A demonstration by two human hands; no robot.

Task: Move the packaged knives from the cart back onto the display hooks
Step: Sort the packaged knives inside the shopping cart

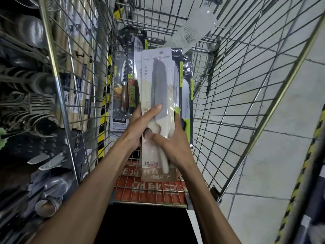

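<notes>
Both hands are on one packaged knife [156, 76], held lengthwise above the cart [237, 88] basket, near the cart's handle end. Left hand [139, 120] grips the pack's left edge, thumb flat on the front over the blade. Right hand [174, 145] grips the right edge, thumb across the knife handle, fingers [178, 120] curled round behind. A second pale pack sits right behind, offset left. Pack is flat stiff card, pale grey-beige, with a broad grey blade, cream handle and a hang hole at the top edge. Cart walls are thin chrome wire grid, flaring out to the rim, open overhead. On the basket floor: overlapping black packs [186, 95] with green trim and a serrated knife pack [121, 88] with a wooden handle. A grey pack [191, 30] leans barcode-out on the far right wall. Display rack [26, 103] of steel utensils is just beside the cart's left wall; tiled floor [281, 147] is to the right.
</notes>
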